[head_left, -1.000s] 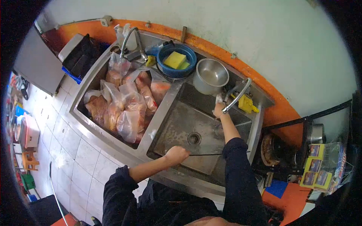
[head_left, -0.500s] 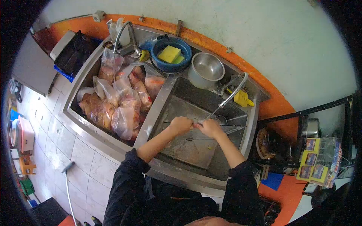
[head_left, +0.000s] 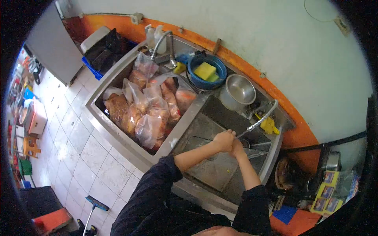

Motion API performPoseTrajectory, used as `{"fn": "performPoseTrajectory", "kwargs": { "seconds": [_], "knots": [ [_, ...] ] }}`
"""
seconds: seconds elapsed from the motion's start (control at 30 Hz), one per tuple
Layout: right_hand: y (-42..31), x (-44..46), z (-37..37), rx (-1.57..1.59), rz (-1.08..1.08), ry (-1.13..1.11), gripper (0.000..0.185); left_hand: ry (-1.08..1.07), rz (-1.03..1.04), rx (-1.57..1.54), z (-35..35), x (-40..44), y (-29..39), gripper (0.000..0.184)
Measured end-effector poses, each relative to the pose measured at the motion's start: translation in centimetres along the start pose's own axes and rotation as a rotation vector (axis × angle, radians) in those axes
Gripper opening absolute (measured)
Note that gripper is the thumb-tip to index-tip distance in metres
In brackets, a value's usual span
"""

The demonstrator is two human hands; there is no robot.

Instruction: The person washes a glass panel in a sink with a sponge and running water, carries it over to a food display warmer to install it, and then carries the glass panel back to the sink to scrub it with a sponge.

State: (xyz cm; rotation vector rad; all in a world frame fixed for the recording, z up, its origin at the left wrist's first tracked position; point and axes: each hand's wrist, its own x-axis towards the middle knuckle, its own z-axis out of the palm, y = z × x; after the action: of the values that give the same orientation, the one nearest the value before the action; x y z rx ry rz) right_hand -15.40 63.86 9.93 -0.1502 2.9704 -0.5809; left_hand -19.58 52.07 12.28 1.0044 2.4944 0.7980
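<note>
While left hand (head_left: pixel 223 141) and right hand (head_left: pixel 237 149) press together, their fingers' hold is hidden; cannot tell. Judged best: keep them beneath the tap (head_left: pixel 255 124), splash inside the basin's edges. Thin dark rod (head_left: pixel 201 138) shows beside left wrist, over right basin (head_left: pixel 208 122); straight, slender, partly covered.

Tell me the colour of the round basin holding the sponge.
The basin is blue, clearest in the head view.
</note>
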Motion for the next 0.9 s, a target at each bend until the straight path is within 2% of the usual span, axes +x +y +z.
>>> {"fn": "performPoseTrajectory", "kwargs": {
  "seconds": [0.03, 0.07, 0.1, 0.13, 0.17, 0.2, 0.27, 0.3, 0.33, 0.37, 0.43, 0.47, 0.5, 0.53, 0.57, 0.6, 0.63, 0.7, 0.73, 0.8, 0.83, 0.9],
  "knots": [
    [-0.2, 0.2, -0.5, -0.048, 0.070, -0.119, 0.039, 0.133, 0.059, -0.036, 0.3, 0.3, -0.3, 0.031],
    [-0.3, 0.1, -0.5, -0.072, 0.103, -0.176, 0.040, 0.142, 0.053, -0.031, 0.1, 0.6, -0.6, 0.031],
    [-0.4, 0.0, -0.6, -0.098, 0.135, -0.235, 0.041, 0.083, 0.135, -0.198, -0.1, 0.9, -1.0, 0.028],
    [-0.3, -0.4, -0.2, -0.088, -0.011, -0.105, 0.037, 0.024, 0.218, -0.366, -0.3, 1.2, -1.4, 0.025],
    [-0.4, -0.7, 0.0, -0.077, -0.155, 0.025, 0.034, 0.033, 0.216, -0.362, -0.3, 1.4, -1.8, 0.025],
    [-0.5, -0.8, 0.3, -0.078, -0.162, 0.027, 0.034, -0.036, 0.244, -0.412, -0.2, 1.3, -2.1, 0.023],
    [-0.8, -1.1, 0.7, -0.224, 0.135, -0.310, 0.042, -0.102, 0.272, -0.461, -0.4, 1.5, -3.2, 0.021],
    [-1.7, -1.4, 0.0, -0.230, 0.130, -0.308, 0.042, -0.166, 0.302, -0.570, -1.1, 1.3, -4.4, 0.021],
    [-2.6, -1.9, -0.7, -0.245, 0.047, -0.239, 0.034, -0.232, 0.333, -0.679, -1.8, 1.1, -5.8, 0.021],
    [-3.2, -2.3, -1.1, -0.262, -0.035, -0.172, 0.030, -0.129, 0.303, -0.620, -3.3, 1.0, -7.5, 0.021],
    [-2.9, -3.0, -0.3, -0.208, -0.009, -0.150, 0.028, 0.076, 0.191, -0.582, -5.8, 2.4, -12.5, 0.019],
    [-2.8, -3.3, 0.2, -0.145, 0.023, -0.133, 0.026, 0.167, -0.006, -0.681, -7.3, 3.3, -15.6, 0.018],
    [-3.1, -3.4, 0.3, -0.148, 0.024, -0.129, 0.026, 0.423, 0.041, -0.388, -8.2, 5.1, -20.3, 0.018],
    [-3.5, -3.7, 0.2, -0.152, 0.051, -0.170, 0.024, 0.430, -0.270, -0.799, -7.9, 7.3, -25.4, 0.019],
    [-3.6, -3.9, 0.2, -0.161, 0.086, -0.205, 0.023, 0.596, -0.213, -0.644, -9.2, 8.2, -29.2, 0.022],
    [-3.4, -4.2, 0.7, -0.171, 0.108, -0.192, 0.023, 0.581, -0.348, -0.652, -11.3, 8.2, -30.1, 0.022],
    [-3.3, -4.6, 1.2, -0.160, 0.091, -0.167, 0.021, 0.599, -0.390, -0.618, -11.3, 10.1, -33.6, 0.025],
    [-3.4, -4.7, 1.5, -0.158, 0.092, -0.145, 0.021, 0.708, -0.513, -1.066, -12.6, 10.7, -33.8, 0.027],
    [-3.8, -4.8, 1.3, -0.184, 0.118, -0.188, 0.020, 0.693, -0.505, -1.077, -12.9, 11.2, -34.1, 0.027],
    [-4.1, -4.9, 1.1, -0.215, 0.157, -0.226, 0.020, 1.013, -0.569, -1.200, -12.9, 13.0, -36.3, 0.022],
    [-4.1, -5.0, 1.1, -0.211, 0.120, -0.204, 0.020, 1.001, -0.561, -1.207, -12.9, 13.5, -37.1, 0.022],
    [-4.5, -5.2, 1.0, -0.200, 0.096, -0.178, 0.019, 1.064, -0.595, -1.757, -12.8, 14.1, -38.8, 0.012]
  ]
}}
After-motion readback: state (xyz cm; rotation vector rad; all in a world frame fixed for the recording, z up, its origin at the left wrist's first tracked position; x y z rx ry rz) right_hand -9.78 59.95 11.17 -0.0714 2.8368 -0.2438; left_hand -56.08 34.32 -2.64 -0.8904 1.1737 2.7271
